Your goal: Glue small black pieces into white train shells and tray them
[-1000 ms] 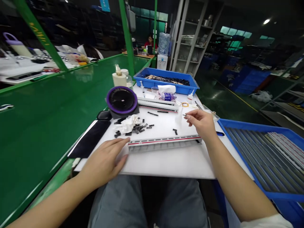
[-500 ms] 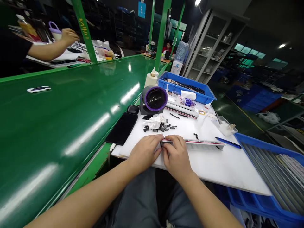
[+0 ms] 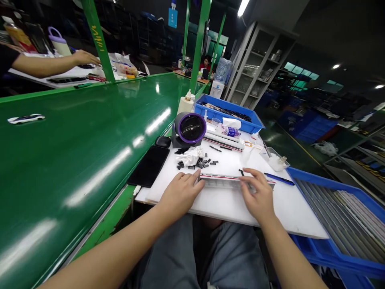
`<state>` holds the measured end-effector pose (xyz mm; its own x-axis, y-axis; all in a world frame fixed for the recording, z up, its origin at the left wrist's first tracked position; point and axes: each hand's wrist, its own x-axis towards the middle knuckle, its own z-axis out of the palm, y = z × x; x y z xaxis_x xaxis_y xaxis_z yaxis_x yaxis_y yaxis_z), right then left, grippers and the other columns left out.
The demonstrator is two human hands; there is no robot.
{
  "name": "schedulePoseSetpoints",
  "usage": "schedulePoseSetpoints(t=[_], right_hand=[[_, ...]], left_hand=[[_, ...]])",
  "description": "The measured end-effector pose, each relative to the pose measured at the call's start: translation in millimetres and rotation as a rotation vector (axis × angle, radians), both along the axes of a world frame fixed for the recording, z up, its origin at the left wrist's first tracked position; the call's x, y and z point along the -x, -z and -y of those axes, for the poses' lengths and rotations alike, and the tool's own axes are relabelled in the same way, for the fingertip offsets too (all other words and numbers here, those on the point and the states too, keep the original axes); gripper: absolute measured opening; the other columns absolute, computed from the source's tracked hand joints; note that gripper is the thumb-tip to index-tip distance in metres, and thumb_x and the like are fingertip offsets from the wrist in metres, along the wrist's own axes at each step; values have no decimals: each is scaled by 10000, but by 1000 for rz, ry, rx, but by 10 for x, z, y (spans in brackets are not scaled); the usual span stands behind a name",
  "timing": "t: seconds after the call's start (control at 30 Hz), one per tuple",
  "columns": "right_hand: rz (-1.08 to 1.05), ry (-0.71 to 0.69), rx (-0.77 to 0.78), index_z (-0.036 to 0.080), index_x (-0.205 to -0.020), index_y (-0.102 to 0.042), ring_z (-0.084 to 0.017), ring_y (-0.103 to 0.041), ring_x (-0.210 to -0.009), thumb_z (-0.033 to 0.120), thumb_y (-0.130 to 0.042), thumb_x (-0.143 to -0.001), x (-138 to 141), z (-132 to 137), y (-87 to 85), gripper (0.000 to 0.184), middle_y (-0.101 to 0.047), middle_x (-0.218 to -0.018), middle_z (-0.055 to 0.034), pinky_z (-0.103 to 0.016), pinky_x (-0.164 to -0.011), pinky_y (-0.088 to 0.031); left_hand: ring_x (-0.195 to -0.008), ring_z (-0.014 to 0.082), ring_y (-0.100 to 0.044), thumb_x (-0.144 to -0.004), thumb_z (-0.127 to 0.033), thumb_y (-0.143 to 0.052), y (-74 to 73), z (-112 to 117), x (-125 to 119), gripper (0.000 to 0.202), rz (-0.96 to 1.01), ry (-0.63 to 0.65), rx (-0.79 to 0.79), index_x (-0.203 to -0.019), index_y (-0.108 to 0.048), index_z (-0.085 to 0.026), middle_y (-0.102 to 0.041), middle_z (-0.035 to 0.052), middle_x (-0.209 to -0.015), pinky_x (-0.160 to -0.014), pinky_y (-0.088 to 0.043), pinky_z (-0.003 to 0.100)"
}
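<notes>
A long white model train car point(image 3: 222, 180) with a red stripe lies on its side across the white work board near its front edge. My left hand point(image 3: 179, 192) closes its fingertips and thumb around the car's left end. Over the car's right part is my right hand point(image 3: 260, 196), its fingers apart and curved; whether its fingertips touch the car is hard to tell. A small black strip point(image 3: 241, 172) lies just beyond those fingertips. Behind the car, small black pieces point(image 3: 204, 162) are scattered around a crumpled white tissue point(image 3: 191, 155).
A purple-rimmed fan-like device point(image 3: 191, 127), black tablet point(image 3: 148, 165) and another train car point(image 3: 224, 140) stand behind. Blue pen point(image 3: 279, 179), clear box point(image 3: 275, 160) and blue bin point(image 3: 331, 237) are right. A co-worker's hand point(image 3: 86, 58) shows beyond the green conveyor point(image 3: 90, 132).
My right hand has moved from the car's left end along to its right part, with its fingers spreading. The left hand stays at the left end. The view has shifted slightly.
</notes>
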<state>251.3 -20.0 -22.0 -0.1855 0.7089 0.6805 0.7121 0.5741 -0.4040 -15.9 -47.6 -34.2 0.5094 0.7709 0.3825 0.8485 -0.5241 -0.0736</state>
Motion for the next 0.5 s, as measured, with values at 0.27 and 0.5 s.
schedulePoseSetpoints(t=[0.27, 0.5], right_hand=[[-116, 247, 603, 154, -1379, -438, -331, -567, -1226, 395, -662, -767, -729, -973, -237, 695, -517, -1398, -221, -494, -970, -492], [3, 124, 694, 216, -980, -682, -282, -669, -823, 299, -771, -661, -621, -1484, -217, 341, -704, -872, -78, -434, -781, -518]], left_hand=[[-1034, 312, -655, -850, -35, -459, -115, -41, -108, 330, -133, -111, 16, -1076, -681, -128, -537, 205, -1414, -848, -510, 460], [-1010, 317, -662, -843, -6, -434, -109, -68, -249, 302, -85, -201, 35, -964, -690, -110, -532, 231, -1406, -782, -525, 458]])
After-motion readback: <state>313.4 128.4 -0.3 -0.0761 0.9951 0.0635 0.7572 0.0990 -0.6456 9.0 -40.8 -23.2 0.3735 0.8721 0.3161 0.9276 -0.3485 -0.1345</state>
